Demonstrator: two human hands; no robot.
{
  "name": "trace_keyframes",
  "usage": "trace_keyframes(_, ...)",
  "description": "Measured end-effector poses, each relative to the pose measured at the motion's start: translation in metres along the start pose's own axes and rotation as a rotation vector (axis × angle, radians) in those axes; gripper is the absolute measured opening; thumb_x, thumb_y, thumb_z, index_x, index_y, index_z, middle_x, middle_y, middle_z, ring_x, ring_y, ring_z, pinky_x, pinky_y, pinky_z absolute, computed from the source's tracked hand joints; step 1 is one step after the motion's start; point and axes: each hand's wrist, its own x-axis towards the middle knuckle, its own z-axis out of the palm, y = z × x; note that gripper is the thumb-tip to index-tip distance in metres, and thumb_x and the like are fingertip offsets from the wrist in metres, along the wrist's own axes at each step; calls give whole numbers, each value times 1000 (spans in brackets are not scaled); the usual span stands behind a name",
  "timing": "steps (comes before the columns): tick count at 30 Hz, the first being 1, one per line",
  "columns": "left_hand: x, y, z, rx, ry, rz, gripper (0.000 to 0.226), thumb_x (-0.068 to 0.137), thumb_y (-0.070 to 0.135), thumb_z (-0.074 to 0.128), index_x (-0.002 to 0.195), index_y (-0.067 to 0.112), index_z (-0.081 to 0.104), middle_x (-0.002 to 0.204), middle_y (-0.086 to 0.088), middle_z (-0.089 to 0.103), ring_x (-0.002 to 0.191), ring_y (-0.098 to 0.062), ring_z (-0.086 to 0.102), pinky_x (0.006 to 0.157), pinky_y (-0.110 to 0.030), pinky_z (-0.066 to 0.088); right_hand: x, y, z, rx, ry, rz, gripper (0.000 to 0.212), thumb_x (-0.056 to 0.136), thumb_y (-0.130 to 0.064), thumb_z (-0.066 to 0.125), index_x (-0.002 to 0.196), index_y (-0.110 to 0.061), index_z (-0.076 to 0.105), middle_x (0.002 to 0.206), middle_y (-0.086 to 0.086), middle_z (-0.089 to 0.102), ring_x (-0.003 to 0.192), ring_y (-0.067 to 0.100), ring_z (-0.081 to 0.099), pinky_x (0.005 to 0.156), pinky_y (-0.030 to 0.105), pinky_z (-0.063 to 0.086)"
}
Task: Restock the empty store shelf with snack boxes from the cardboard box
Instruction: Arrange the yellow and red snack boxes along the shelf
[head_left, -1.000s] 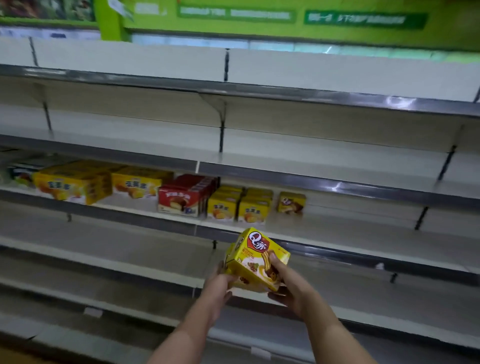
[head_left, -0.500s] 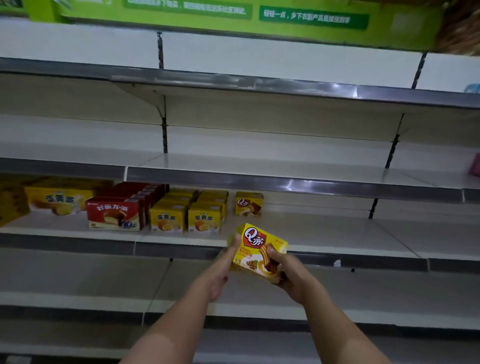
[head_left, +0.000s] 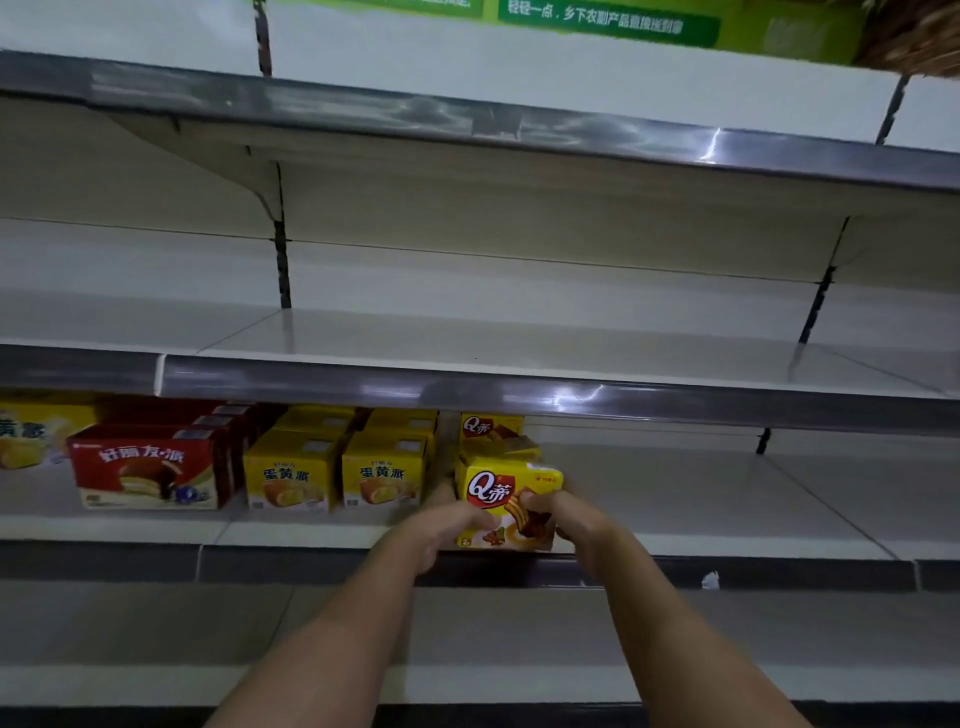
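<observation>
A: What are the hands doing?

B: Both grip one small yellow snack box (head_left: 511, 501), glossy cardboard, squarish, with a red "Q" badge and a chocolate cake printed on its front. The left hand (head_left: 451, 525) curls round its nine o'clock side; the right hand (head_left: 566, 519) wraps its three o'clock side, thumb pressed across the printed face.

A: And where is the box?

B: At the front lip of the third shelf (head_left: 727, 499), a smooth, pale, flat board edged with a shiny grey plastic strip. I cannot tell whether its base rests fully on the board. Just behind it, at twelve o'clock, stands a matching Q box (head_left: 491, 428), with what looks like another between them.

A: What sits beside it?

B: At nine o'clock, two rows of yellow egg-yolk pie boxes (head_left: 382, 475), blocky, matte-looking tops, standing side by side and touching. Further toward nine o'clock, a row of red chocolate pie boxes (head_left: 148, 467), wider and oblong, then a large yellow carton (head_left: 36, 431) cut off by the frame edge.

A: Anything above?

B: A second shelf (head_left: 519, 338) of the same pale board, then a top shelf (head_left: 467, 119) with a reflective strip. At one o'clock, high up, a green sign (head_left: 608, 23) with white lettering.
</observation>
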Motion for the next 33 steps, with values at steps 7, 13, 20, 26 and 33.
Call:
trace_keyframes(7,49,-10,9,50,54,32,33,80,1,70,109,11,57,110,-3,64,105,-19,56,93,-32,43,39,13,-2,-44,49,-50,42,85,10,53,120,-13,51,97,7,65,91,24,64,74,35,56)
trace_keyframes(13,70,-19,7,86,89,41,35,81,-6,66,108,14,57,116,-9,64,107,-22,58,96,-35,46,60,26,-1,-181,17,-56,43,81,17,52,112,-13,52,97,3,62,92,17,61,61,14,48)
trace_keyframes(20,86,-23,12,176,223,178,82,68,0,80,137,22,41,132,-5,56,120,-25,52,101,-45,45,97,39,-4,-272,83,-82,48,81,11,57,122,-11,52,112,10,63,104,25,60,85,35,55)
trace_keyframes(26,109,-16,7,316,313,132,87,61,11,86,136,24,46,145,-7,41,138,-28,31,109,-40,36,111,34,-8,-369,113,-44,32,85,1,59,113,-15,57,112,10,65,105,27,61,94,40,51)
trace_keyframes(33,132,-16,5,360,365,174,67,69,8,80,129,20,53,128,-6,59,115,-27,57,96,-42,49,131,29,-2,-408,139,-58,35,85,2,53,118,-7,58,119,15,63,109,32,59,97,45,48)
